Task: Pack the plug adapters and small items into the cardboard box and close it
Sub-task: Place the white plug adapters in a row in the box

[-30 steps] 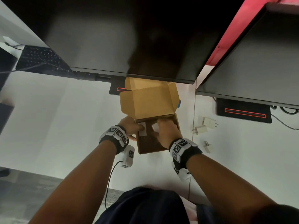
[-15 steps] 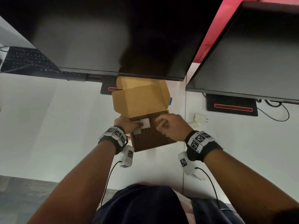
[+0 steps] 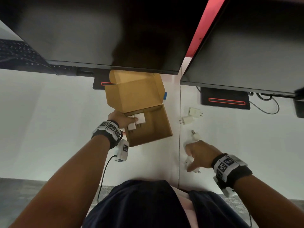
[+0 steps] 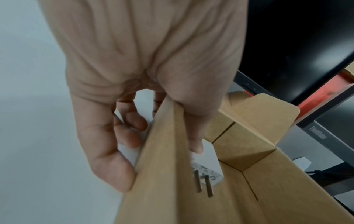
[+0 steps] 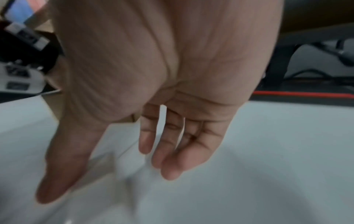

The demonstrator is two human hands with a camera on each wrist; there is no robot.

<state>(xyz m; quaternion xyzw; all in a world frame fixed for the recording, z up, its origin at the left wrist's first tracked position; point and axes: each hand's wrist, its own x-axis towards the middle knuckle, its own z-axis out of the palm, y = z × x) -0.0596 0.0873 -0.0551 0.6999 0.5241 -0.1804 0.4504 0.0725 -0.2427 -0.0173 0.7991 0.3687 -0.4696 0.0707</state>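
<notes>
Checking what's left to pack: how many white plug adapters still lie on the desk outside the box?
4, maybe more hidden. Two adapters lie right of the cardboard box; a third sits just beyond the right hand; a fourth lies partly under it.

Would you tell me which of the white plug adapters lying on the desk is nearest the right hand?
The white plug adapter under the right hand's thumb, at the desk's near edge; the other loose adapters lie farther back, toward the monitor stand.

Two dark monitors [image 3: 105, 30], keyboard [image 3: 16, 53] (perhaps a laptop's), white desk [image 3: 41, 120]
</notes>
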